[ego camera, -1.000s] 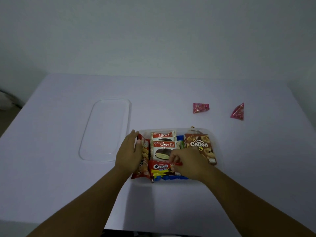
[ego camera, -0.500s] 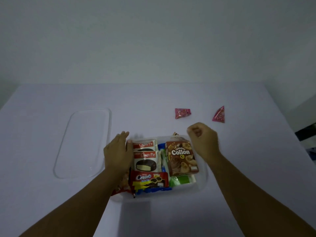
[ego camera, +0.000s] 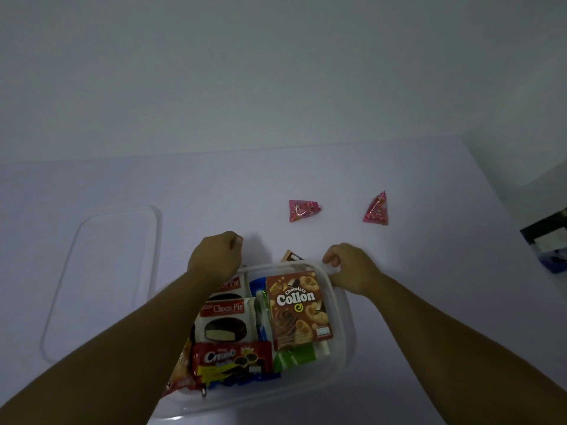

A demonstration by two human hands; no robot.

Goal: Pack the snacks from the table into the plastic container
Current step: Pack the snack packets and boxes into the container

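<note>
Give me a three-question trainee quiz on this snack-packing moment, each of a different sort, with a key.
1. True or false: the clear lid lies on the plastic container.
2. How many pink triangular packets lie on the table outside the container?
3. The right hand is at: A) the container's far rim, B) a pink packet, C) the lid.

Key: 1 false; 2 two; 3 A.

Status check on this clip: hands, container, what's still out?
Left hand fisted at container's far left corner, right hand gripping far rim. Container nearly full. Two pink packets unpacked on table; lid off, left.
</note>
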